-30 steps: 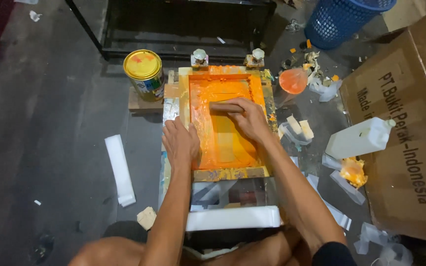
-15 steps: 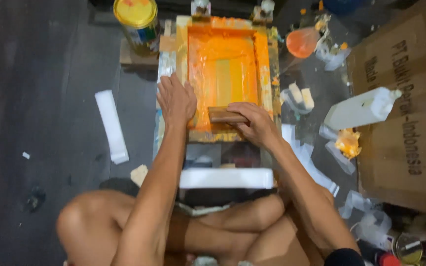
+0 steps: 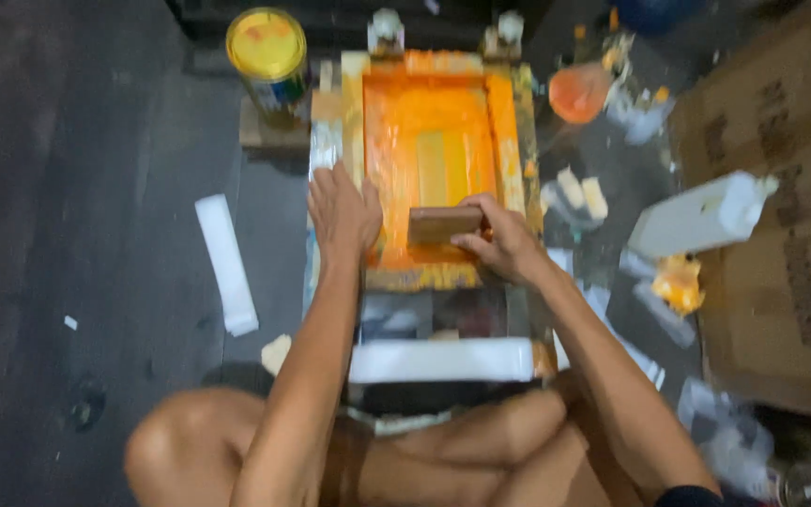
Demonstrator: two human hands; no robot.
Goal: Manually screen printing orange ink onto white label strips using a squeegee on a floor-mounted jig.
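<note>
Squeegee now sits lower, at the near end of the orange-inked screen frame, right hand gripping it, left hand spread flat on the frame's edge; easing that pressure could shift the frame and smear ink.
</note>
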